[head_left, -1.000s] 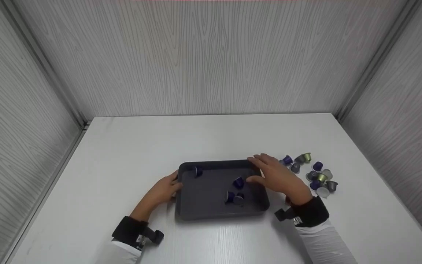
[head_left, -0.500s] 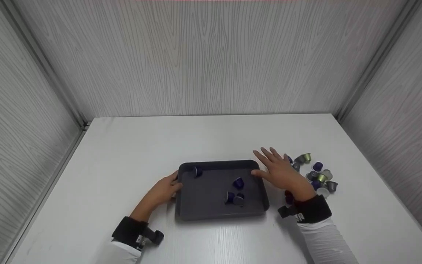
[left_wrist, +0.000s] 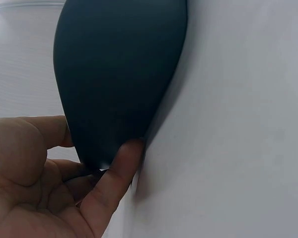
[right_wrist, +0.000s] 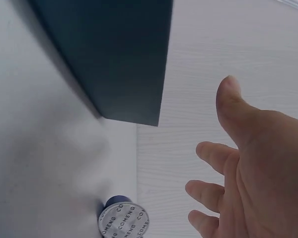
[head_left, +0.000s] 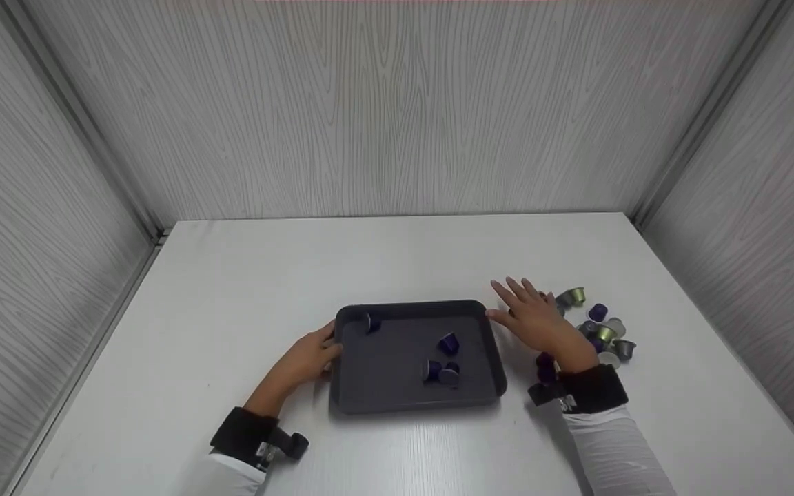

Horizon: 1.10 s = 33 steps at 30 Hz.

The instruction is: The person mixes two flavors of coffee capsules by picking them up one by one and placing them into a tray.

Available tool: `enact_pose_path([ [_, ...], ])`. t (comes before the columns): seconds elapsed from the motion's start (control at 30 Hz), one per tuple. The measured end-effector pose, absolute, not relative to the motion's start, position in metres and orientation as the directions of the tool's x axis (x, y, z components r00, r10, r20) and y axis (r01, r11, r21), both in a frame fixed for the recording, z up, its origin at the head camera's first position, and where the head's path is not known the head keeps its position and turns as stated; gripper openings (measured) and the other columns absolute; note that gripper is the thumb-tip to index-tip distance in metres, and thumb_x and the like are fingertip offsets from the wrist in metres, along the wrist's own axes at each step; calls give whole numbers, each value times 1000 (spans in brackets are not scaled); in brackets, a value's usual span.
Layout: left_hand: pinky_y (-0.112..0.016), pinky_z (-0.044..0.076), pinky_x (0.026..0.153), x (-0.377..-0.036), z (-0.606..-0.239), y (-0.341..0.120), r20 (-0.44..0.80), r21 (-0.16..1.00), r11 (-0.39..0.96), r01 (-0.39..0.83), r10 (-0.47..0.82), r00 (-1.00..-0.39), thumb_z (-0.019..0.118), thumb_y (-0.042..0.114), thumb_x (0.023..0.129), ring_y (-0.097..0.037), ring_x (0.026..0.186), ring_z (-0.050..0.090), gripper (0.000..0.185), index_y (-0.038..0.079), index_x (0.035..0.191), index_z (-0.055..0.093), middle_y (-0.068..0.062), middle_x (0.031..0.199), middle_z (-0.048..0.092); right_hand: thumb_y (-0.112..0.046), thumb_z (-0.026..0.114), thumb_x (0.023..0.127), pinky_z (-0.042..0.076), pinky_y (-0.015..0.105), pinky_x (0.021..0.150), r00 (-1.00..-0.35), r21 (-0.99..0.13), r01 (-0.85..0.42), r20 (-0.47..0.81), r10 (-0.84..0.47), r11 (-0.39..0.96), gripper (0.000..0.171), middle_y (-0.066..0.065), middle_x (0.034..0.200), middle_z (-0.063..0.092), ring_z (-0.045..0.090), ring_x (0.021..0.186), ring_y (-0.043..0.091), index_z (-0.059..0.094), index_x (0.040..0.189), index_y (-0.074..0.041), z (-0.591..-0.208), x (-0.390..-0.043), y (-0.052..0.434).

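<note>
A dark grey tray lies in the middle of the white table with several blue capsules in it. My left hand holds the tray's left edge. In the left wrist view the tray sits between the thumb and fingers of that hand. My right hand hovers with fingers spread and holds nothing. It is just right of the tray, over the near side of a pile of loose capsules. The right wrist view shows this hand, the tray's corner and a foil-lidded capsule.
The loose pile holds blue, grey and green-gold capsules, and a dark one lies beside my right wrist. Grey wood-grain walls close in the table on three sides. White tabletop stretches behind and left of the tray.
My right hand has moved to the right, from over the tray's right side to beside it, above the loose capsules. The left hand and tray have stayed still.
</note>
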<state>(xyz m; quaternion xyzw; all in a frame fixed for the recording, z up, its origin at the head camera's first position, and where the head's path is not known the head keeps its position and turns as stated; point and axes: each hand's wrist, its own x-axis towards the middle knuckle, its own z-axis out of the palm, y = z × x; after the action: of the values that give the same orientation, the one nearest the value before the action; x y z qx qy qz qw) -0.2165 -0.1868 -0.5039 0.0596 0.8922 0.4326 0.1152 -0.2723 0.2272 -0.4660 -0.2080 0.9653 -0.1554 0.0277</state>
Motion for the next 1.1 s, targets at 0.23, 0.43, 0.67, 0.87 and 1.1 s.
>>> enact_pose_path([
  [0.23,-51,33,107,-217,-504,-187,-150,786,618,11,208,-967,51,19,99,-35,134,41,62,7,154,28,-21,149,41,-51,32,104,8,74,104,-935,-310,-337,-1,-355,889,66,23,157,24,14,143,46,28,155,-10,-472,-276,234],
  [0.43,-50,34,106,-218,-503,-187,-145,781,624,16,205,-968,52,20,98,-33,131,44,62,7,154,28,-20,148,42,-48,39,103,9,75,103,-937,-279,-319,-49,-345,906,67,26,156,22,14,141,50,25,155,-8,-475,-277,236],
  [0.67,-49,38,102,-216,-504,-187,-151,783,622,8,202,-968,51,21,99,-32,124,50,62,10,155,29,-19,149,42,-40,50,100,13,74,103,-930,-234,-320,-106,-351,918,67,29,153,27,21,139,51,28,154,-5,-482,-278,240],
  [0.87,-49,39,101,-216,-504,-187,-146,789,614,9,201,-969,52,21,98,-29,121,51,61,12,155,30,-17,149,43,-27,58,97,24,74,99,-921,-195,-379,-23,-390,905,53,30,143,42,36,132,49,48,141,1,-484,-277,242],
  [1.1,-45,47,92,-215,-504,-187,-150,798,602,2,203,-968,52,21,98,-27,112,56,61,12,155,30,-18,148,43,-6,60,90,42,59,95,-912,-188,-409,107,-396,893,34,21,119,64,57,113,41,64,124,0,-484,-276,244],
])
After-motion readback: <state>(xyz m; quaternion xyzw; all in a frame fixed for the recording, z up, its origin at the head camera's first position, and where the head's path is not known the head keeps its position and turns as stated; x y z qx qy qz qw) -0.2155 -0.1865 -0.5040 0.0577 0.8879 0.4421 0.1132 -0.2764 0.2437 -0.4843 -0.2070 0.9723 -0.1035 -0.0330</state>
